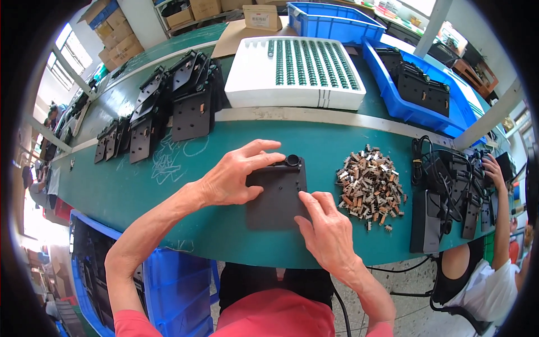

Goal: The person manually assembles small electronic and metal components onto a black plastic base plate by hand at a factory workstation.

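A flat black plastic plate (272, 209) lies on the green table in front of me, with a round black socket (292, 160) at its far edge. My left hand (236, 173) grips the plate's far left part; its index finger reaches toward the socket and its thumb rests on the surface. At the right edge, my right hand (328, 230) has its index fingertip pressed near a small raised part, the thumb lower along the same edge. Whether a small piece sits under that fingertip is hidden. Right of this hand lies a heap of small metal switches (370, 185).
Black plates (191, 115) are stacked at the back left. A white foam tray (241, 84) holds rows of green-black round parts. Blue crates (387, 84) stand at the back right, another (174, 292) at lower left. A black adapter with cables (426, 219) lies near a co-worker's hand (494, 171).
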Motion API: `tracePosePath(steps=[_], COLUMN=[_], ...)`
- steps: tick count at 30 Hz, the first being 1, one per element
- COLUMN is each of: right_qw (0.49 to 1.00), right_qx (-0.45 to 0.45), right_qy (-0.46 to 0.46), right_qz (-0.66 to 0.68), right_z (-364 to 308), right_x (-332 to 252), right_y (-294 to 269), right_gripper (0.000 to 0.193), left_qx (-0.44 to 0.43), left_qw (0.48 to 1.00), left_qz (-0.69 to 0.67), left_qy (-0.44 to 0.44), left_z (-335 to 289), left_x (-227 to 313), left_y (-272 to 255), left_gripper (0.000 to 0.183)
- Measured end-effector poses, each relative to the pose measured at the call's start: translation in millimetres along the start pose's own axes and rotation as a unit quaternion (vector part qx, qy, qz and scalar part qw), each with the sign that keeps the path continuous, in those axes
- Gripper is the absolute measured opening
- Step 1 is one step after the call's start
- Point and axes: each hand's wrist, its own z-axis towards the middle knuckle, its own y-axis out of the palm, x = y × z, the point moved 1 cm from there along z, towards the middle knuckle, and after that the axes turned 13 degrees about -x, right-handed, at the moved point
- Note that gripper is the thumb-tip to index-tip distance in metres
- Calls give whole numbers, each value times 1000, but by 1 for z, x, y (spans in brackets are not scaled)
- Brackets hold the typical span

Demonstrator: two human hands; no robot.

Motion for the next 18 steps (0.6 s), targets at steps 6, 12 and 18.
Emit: tracePosePath(steps=[6,12,18], right_qw=[1000,997,988], right_qx=[10,29,14], right_qy=[-4,-35,-14], right_qz=[-11,67,150], right_z=[8,-5,-7], right_x=[2,15,22], right_y=[2,3,3], right_gripper=[38,29,29], left_qx=[4,70,100], left_qw=[1000,997,990], left_qz=[-1,31,-69], left_qy=[-1,-27,-74], left_z=[-2,0,1], left_x=[-5,-20,-46], left_y=[-4,-12,-3], left_gripper=[69,58,42])
